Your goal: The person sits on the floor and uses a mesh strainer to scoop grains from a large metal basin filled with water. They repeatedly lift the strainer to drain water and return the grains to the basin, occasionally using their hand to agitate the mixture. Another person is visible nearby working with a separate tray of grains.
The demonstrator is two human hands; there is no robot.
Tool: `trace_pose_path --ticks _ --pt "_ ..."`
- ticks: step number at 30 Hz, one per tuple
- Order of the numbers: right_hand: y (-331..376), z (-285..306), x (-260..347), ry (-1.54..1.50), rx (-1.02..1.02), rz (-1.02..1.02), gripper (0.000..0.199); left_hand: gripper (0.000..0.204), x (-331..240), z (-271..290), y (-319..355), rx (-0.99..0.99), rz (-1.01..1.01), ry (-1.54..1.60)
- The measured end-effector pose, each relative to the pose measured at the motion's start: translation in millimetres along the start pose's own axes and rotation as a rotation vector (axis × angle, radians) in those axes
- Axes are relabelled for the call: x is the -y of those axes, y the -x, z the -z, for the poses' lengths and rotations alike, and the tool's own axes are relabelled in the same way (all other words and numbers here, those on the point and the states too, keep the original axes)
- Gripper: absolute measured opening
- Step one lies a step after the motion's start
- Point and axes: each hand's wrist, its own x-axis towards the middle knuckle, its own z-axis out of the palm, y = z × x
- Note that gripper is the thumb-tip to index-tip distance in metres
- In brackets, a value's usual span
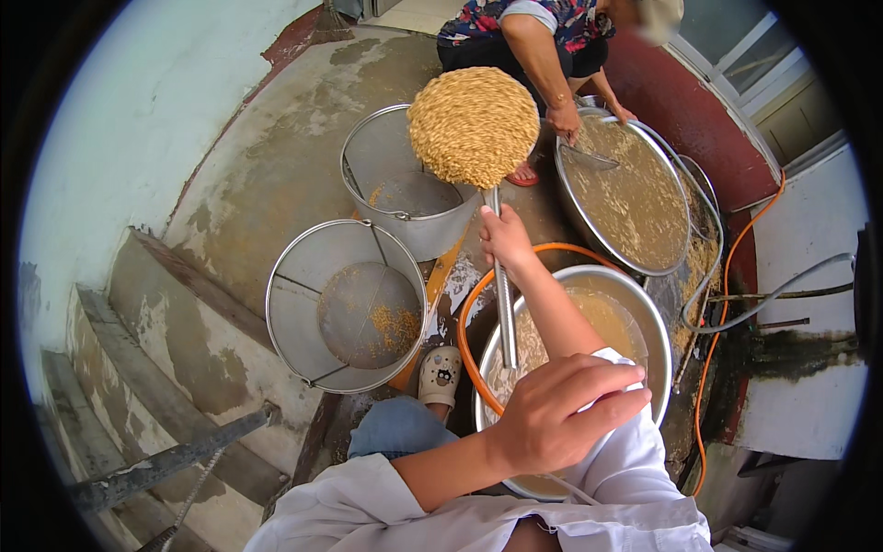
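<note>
My right hand (505,235) is closed around the metal handle (505,317) of a long-handled strainer. Its round head is heaped with wet golden grain (473,127) and is held out over two metal baskets, above the rim of the farther one. My left hand (566,405) crosses over my right arm, its fingers bent onto the white right sleeve (625,451) near the cuff; the fingertips' grip is partly hidden. Below my arms stands a wide metal basin (655,322) of cloudy water. The near basket (299,267) and the far basket (368,147) have some grain on their mesh bottoms.
Across from me a crouching person (543,46) dips a strainer (589,158) into another large basin (685,221) of murky water. An orange hose (474,317) curves beside my basin. Concrete steps (175,359) and a metal bar (175,460) lie at left.
</note>
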Motion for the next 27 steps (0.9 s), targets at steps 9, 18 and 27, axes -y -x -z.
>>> trace_pose_path --ticks 9,18,27 --pt "-45.6 -38.5 -30.4 0.806 -0.14 0.358 0.058 0.023 12.3 16.4 -0.9 -0.099 0.026 -0.009" --pt "29.5 4.7 4.2 -0.619 0.147 0.247 0.033 0.025 9.9 3.4 3.1 -0.02 0.042 0.01" --pt "236.6 139.9 -196.4 -0.621 -0.202 -0.403 0.036 0.016 16.9 -1.0 -1.8 -0.231 0.435 0.246"
